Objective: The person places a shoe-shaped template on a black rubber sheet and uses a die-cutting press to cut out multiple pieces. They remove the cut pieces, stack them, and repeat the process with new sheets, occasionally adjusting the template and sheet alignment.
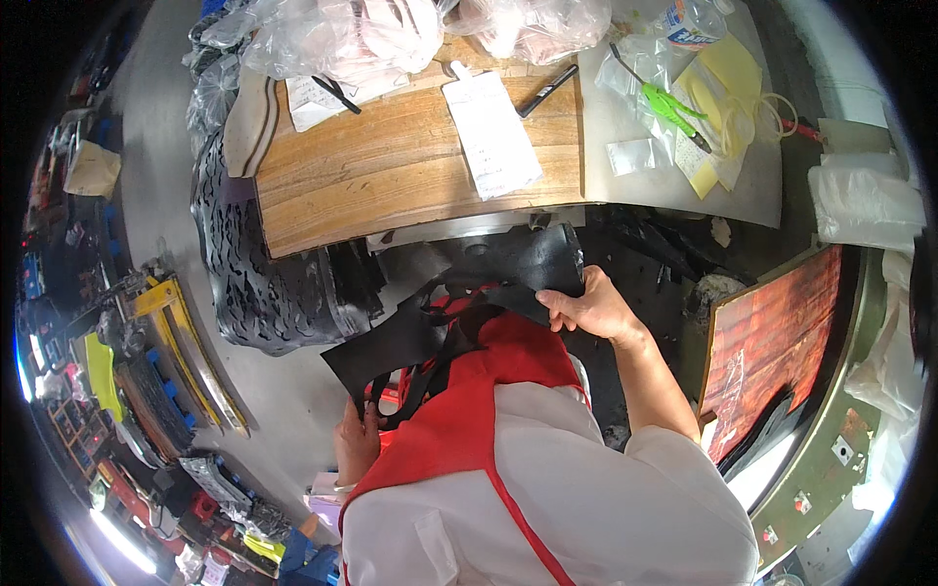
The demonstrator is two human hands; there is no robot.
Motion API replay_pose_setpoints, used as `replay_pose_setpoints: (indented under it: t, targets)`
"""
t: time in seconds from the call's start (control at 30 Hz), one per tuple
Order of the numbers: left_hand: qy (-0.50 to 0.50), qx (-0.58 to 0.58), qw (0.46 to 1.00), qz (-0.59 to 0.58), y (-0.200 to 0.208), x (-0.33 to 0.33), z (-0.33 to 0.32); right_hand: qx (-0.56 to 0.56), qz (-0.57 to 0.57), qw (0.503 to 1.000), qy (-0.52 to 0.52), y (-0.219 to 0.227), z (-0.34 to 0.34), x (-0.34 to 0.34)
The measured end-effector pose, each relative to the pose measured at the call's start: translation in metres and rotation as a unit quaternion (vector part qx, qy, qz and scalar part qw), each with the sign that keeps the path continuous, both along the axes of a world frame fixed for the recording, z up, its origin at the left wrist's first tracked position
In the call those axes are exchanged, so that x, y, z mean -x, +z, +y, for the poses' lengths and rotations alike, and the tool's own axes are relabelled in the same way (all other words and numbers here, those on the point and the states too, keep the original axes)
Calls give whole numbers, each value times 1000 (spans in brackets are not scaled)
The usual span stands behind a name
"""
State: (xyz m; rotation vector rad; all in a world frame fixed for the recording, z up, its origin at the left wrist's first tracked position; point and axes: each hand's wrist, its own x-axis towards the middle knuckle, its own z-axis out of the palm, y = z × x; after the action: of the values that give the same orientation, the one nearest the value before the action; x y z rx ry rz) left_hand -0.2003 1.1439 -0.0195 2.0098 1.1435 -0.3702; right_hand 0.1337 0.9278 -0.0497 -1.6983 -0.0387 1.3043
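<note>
Stretched between my hands, in front of my red apron, is a black flexible sheet with large openings cut through it. It looks like leather or rubber; I cannot tell which. My left hand is closed on its lower left end, where narrow strips hang. My right hand pinches the upper right part, thumb on top, just below the table's near edge. The middle of the sheet is twisted and partly folded over itself. A stack of black sheets with many slits hangs beside the table, left of the sheet I hold.
On the wooden table lie a paper tag, a black marker and clear plastic bags. Green-handled snips rest on the white surface at right. A yellow pallet-truck-like frame stands on the floor at left.
</note>
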Motion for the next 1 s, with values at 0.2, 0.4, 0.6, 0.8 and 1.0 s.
replay_pose_setpoints:
  t: [0.2, 0.4, 0.6, 0.8, 1.0]
  targets:
    - [7, 1, 1000, -15, 1, -5, 0, 5, -10, 1000, 3, -1, -1, -2]
    - [-9, -6, 1000, -12, -2, -4, 0, 10, -13, 1000, 3, -5, -1, -4]
    - [12, -5, 1000, -8, -3, -7, -2, 9, -11, 1000, 3, -6, -1, -5]
    - [17, -11, 1000, 13, -3, -1, -6, -5, -23, 999, 24, -7, 4, -8]
    - [95, -1, 995, 5, -7, 26, -23, -34, -34, 997, 59, -15, 18, -4]
